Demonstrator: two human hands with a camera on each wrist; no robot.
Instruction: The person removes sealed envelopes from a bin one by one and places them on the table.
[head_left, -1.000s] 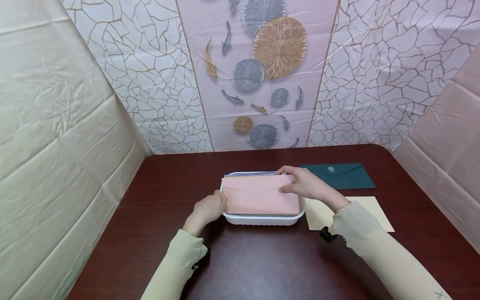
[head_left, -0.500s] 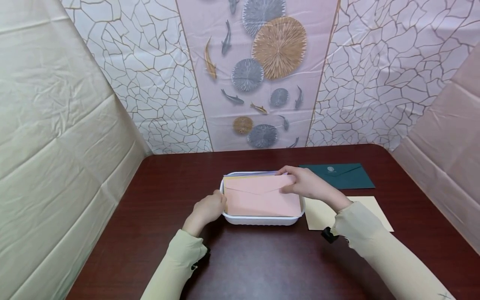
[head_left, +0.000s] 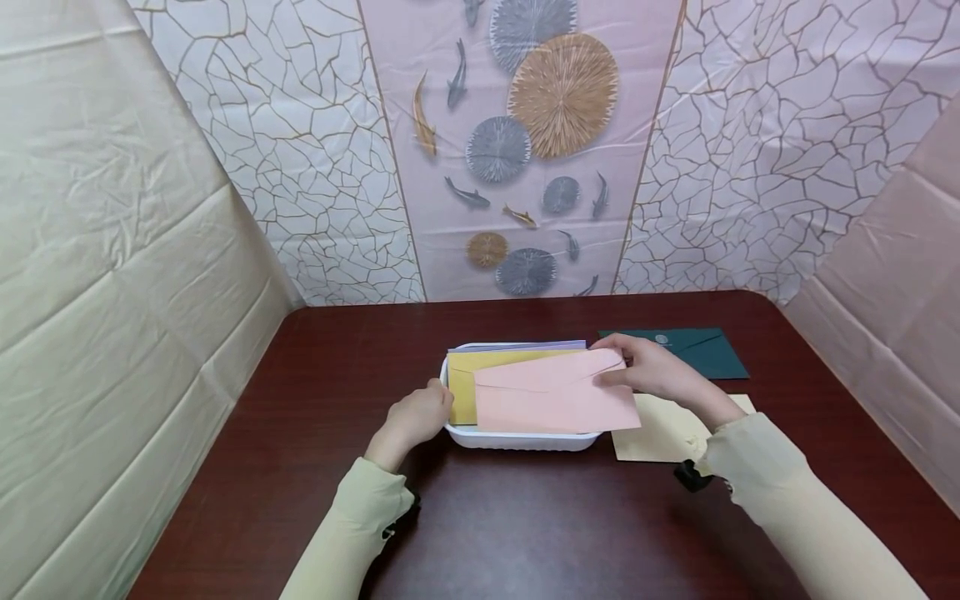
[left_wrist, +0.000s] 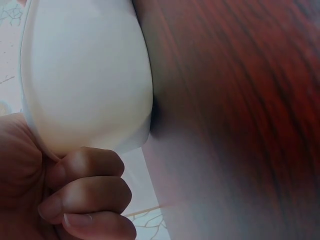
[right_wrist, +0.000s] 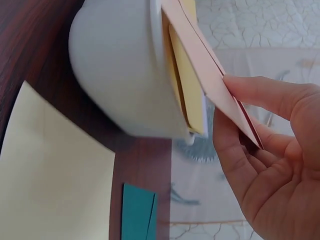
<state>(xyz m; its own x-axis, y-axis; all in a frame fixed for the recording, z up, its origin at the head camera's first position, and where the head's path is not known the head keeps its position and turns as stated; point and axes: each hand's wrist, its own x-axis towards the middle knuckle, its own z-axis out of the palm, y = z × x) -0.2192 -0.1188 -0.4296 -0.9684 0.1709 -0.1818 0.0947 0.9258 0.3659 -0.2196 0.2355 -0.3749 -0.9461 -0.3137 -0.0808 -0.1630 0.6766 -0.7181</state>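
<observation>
A pink envelope (head_left: 551,400) is pinched at its right end between the thumb and fingers of my right hand (head_left: 645,367). It lies tilted over the white basin (head_left: 517,440), its right end sticking out past the rim. Beneath it in the basin are a yellow envelope (head_left: 462,387) and, behind that, a purple one (head_left: 555,345). My left hand (head_left: 416,414) grips the basin's left end with curled fingers. In the right wrist view the pink envelope (right_wrist: 207,75) stands apart from the yellow one (right_wrist: 187,85).
Right of the basin, a cream envelope (head_left: 648,429) lies on the dark red table (head_left: 487,517). Behind it sits a dark green envelope (head_left: 697,354), partly covered by my right hand in the head view. A patterned cloth (head_left: 345,208) hangs behind the table.
My right hand has moved to the right, drawing the pink envelope along and uncovering the yellow one at the left. My left hand has stayed at the basin.
</observation>
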